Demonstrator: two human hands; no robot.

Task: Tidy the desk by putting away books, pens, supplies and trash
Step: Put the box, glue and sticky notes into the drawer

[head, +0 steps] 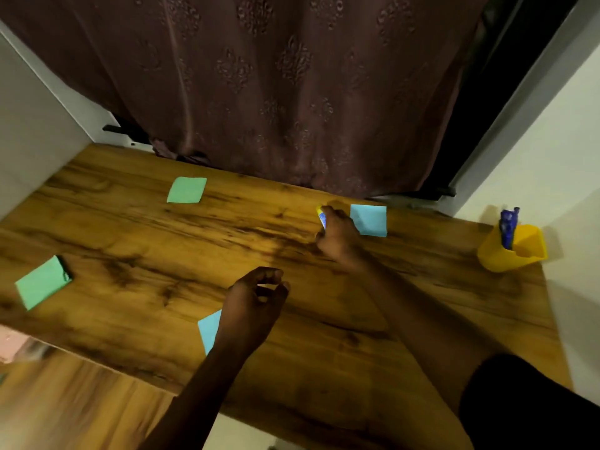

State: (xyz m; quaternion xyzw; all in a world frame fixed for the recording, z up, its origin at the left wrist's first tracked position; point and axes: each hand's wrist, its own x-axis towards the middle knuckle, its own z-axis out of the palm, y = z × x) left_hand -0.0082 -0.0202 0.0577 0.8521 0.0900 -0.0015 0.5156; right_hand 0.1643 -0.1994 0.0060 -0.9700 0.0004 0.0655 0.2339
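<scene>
gripping small yellow-blue item [321, 218], right hand [337, 240]; label print unreadable.

The right arm [412, 306] stretched forward from a dark sleeve [526, 404], the forearm bare and the wrist nearly straight. The right hand [337, 237] lay back-up, its fingers curled round a small yellow-and-blue item [322, 217] that stuck out just beyond the fingertips. The left forearm [198, 388] rose from the lower edge. The left hand [253, 308] hung nearer the body, fingers loosely curled and empty, thumb close to the fingertips.
</scene>
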